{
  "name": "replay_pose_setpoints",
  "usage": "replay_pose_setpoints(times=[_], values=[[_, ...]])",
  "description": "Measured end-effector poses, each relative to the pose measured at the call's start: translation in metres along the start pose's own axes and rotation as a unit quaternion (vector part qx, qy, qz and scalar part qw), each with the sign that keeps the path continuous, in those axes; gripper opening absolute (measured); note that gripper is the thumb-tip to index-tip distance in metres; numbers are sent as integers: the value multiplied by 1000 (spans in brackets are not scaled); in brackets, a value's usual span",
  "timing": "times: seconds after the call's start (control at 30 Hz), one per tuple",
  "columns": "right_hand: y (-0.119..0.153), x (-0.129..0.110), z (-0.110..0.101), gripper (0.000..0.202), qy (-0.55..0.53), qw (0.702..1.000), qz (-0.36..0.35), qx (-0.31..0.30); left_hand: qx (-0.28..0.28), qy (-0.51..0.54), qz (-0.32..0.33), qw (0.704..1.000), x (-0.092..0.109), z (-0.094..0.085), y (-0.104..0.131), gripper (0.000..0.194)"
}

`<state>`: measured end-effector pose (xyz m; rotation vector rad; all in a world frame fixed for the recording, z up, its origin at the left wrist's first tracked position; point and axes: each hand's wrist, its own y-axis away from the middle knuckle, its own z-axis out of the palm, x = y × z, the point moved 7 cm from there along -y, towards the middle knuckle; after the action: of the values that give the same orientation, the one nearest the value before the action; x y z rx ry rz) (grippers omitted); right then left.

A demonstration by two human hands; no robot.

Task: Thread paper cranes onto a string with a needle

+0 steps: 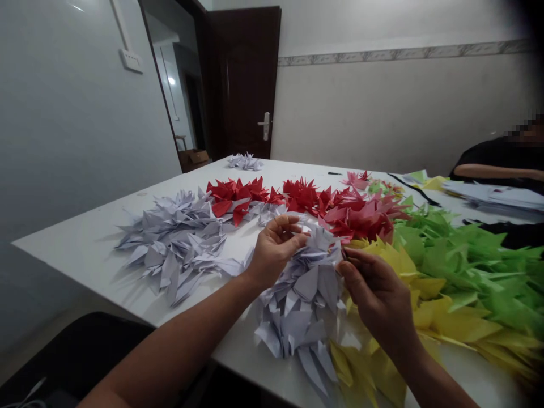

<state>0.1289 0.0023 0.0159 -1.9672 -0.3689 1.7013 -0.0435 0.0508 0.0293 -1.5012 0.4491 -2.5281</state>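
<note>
Both hands are over a pile of white folded-paper pieces [300, 303] with pointed tips, like origami cranes. My left hand [274, 249] has its thumb and fingers pinched at a white folded paper piece [318, 241] on top of the pile. At that piece's right side is my right hand [378, 294], its thumb and forefinger pressed together. Whether these fingertips grip the paper's edge or something small is hard to make out. Yellow folded pieces [395, 260] lie under and beside my right hand.
On the white table [85, 232] are more white pieces [178, 238], red [238, 195] and pink ones [361, 212], and green ones [463, 255]. A person in black [488, 156] sits at the right behind stacked sheets [497, 195]. A brown door [244, 79] stands at the back.
</note>
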Motion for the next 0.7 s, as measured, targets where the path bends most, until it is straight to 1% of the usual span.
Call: replay_pose_setpoints(times=[0.07, 0.13, 0.2, 0.27, 0.3, 0.33, 0.37, 0.4, 0.5, 0.57, 0.7], values=[[-1, -1, -1, 25, -4, 1000, -10, 1, 0, -52, -3, 999, -3, -6, -6, 37], [-3, -2, -2, 24, 1, 1000, -23, 5, -22, -109, 2, 994, -2, -11, -15, 33], [-3, -3, -3, 24, 15, 999, -36, 10, -28, -170, 45, 984, 8, -19, -26, 27], [-2, -5, -4, 24, 31, 998, -50, 11, 8, -236, 100, 966, 24, -32, -39, 26], [-2, -6, -4, 23, 37, 998, -57, 9, 30, -284, 102, 953, 28, -40, -47, 25], [-2, -7, -3, 23, 43, 997, -64, 6, 48, -357, 88, 929, 29, -48, -55, 26], [-1, -8, -3, 22, 49, 996, -69, 3, 53, -448, 63, 890, 28, -54, -63, 28], [-1, -9, -3, 22, 56, 996, -74, 1, 47, -481, 43, 875, 24, -60, -70, 29], [0, -7, -3, 23, 83, 993, -80, -2, 2, -548, -10, 837, 8, -70, -84, 32], [0, -6, -4, 24, 98, 991, -89, -5, -14, -590, -34, 807, -4, -74, -90, 40], [-2, -9, -4, 23, 126, 985, -122, -6, 13, -660, -59, 749, -17, -84, -99, 57]])
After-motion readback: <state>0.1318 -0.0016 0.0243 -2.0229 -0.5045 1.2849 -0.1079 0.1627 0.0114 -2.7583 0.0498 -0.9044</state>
